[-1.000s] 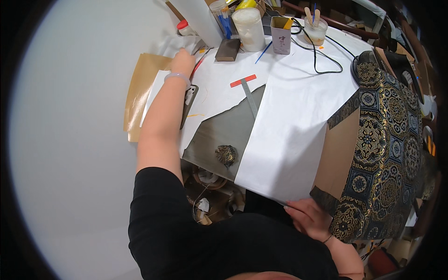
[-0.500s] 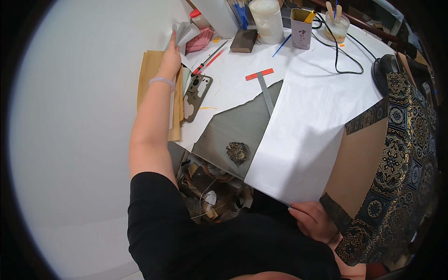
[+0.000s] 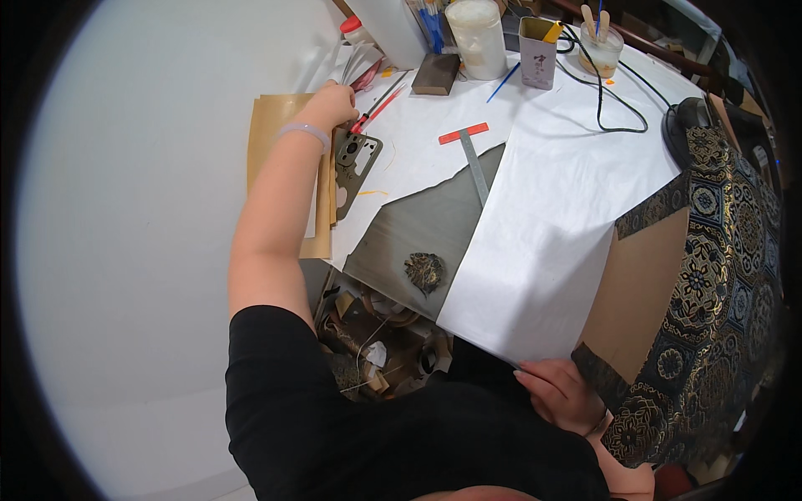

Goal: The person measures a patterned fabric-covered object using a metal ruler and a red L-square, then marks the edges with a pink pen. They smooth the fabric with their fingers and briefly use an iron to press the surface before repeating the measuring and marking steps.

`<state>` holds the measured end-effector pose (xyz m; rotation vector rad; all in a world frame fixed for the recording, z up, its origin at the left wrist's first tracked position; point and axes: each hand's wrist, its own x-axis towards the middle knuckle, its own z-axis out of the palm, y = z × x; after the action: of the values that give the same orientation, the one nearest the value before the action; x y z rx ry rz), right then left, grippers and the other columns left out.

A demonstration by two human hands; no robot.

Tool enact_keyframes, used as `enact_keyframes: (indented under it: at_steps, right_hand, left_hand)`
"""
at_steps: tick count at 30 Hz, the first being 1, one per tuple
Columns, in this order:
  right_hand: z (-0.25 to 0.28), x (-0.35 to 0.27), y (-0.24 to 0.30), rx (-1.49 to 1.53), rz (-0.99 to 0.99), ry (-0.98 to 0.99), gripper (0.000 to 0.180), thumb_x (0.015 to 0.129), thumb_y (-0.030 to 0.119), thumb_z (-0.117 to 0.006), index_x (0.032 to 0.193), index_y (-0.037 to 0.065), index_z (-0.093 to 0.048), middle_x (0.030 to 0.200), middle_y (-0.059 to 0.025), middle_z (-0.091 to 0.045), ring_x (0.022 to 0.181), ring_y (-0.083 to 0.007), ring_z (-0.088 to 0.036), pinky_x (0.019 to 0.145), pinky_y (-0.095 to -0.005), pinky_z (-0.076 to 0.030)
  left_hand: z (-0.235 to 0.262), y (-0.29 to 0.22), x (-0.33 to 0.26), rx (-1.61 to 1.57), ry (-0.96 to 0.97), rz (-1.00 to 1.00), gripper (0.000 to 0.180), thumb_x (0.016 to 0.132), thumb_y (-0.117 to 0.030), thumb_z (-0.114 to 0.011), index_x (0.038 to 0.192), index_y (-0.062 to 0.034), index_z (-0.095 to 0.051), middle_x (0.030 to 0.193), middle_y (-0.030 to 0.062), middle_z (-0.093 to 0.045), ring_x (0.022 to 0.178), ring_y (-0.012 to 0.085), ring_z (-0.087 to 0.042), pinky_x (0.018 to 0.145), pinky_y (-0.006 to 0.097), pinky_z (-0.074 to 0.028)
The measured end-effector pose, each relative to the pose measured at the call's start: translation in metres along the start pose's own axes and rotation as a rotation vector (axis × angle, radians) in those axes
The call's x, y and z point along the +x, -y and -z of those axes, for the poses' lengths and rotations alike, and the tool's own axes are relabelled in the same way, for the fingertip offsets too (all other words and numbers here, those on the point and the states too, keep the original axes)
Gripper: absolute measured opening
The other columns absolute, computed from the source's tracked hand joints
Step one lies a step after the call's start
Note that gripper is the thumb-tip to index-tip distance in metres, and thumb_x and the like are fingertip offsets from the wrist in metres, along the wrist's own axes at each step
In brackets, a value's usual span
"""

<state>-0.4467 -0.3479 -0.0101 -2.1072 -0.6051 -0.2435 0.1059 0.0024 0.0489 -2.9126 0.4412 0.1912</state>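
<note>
My left hand [image 3: 336, 102], arm stretched out at the far left of the table, is closed with bent fingers at white paper sheets [image 3: 355, 63] that curl up behind it. Its fingertips are partly hidden. Brown paper [image 3: 267, 125] lies under that wrist, and a phone in a dark patterned case [image 3: 357, 163] lies beside it. Low at the table's front edge, my right hand [image 3: 564, 392] has its fingers bent against the edge of a large white sheet [image 3: 535, 250]. Over its wrist side leans a brown board [image 3: 639, 288] bordered with dark gold-patterned brocade [image 3: 706, 292]; what the fingers grip is hidden.
A grey board [image 3: 434, 221] with a dark tuft [image 3: 424, 272] and a red-headed T-square [image 3: 472, 154] lies mid-table. Behind stand a white tub [image 3: 476, 42], a tin [image 3: 537, 54] and a glass jar [image 3: 601, 50]. A black cable [image 3: 603, 108] loops at the right.
My left hand has drawn slightly toward me and to the right, its raised finger now curled in. The white sheets stand fanned behind it. My right hand has stayed in place.
</note>
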Motion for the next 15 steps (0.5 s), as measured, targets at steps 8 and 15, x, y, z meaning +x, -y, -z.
enact_keyframes:
  at_steps: [8,15]
  right_hand:
    - [0.017,-0.002,0.009,-0.072,-0.007,0.076,0.056,0.081,-0.003,-0.077,0.136,0.007,-0.068,0.133,-0.0119,-0.068,0.111,-0.0321,-0.069,0.093,-0.0413,-0.058]
    - [0.018,-0.006,0.012,-0.085,0.023,0.080,0.057,0.080,-0.006,-0.078,0.135,0.006,-0.068,0.132,-0.0144,-0.068,0.109,-0.0338,-0.069,0.091,-0.0423,-0.058]
  left_hand:
    - [-0.006,-0.003,0.026,0.188,0.016,0.026,0.036,0.082,-0.023,-0.085,0.109,-0.0001,-0.082,0.134,0.0214,-0.069,0.127,0.0368,-0.065,0.105,0.045,-0.057]
    - [0.035,-0.033,-0.002,-0.162,-0.685,-0.181,0.022,0.091,-0.023,-0.079,0.097,-0.0019,-0.080,0.131,0.0169,-0.072,0.117,0.0332,-0.071,0.099,0.039,-0.058]
